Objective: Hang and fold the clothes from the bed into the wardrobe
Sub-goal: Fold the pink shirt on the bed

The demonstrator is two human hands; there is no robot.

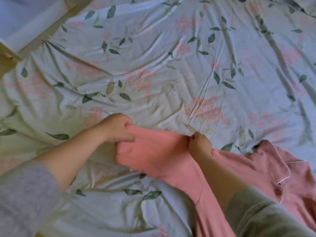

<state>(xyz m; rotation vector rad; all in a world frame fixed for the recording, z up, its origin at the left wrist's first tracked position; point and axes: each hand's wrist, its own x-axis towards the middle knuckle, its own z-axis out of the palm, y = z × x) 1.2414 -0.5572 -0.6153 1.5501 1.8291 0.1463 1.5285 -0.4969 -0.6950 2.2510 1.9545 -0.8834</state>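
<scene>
Pink soft pyjama shirt (270, 170) with white piping: its sleeve (153, 154) is pulled taut, left hand (118, 128) fisted round the sleeve end, right hand (200, 142) pinching the upper edge. Shirt body lies at the near right edge of the pale flower-and-leaf printed bedsheet (153, 53).

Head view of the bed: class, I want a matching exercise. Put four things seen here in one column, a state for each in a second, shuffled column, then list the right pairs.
Things:
1 left hand
2 right hand
3 pink cloth
4 bed sheet

States:
A wrinkled, with a floral print
B pinches the cloth's upper edge
C held between both hands
D fingers curled round the cloth's end

Pairs: 1-D, 2-B, 3-C, 4-A
</scene>
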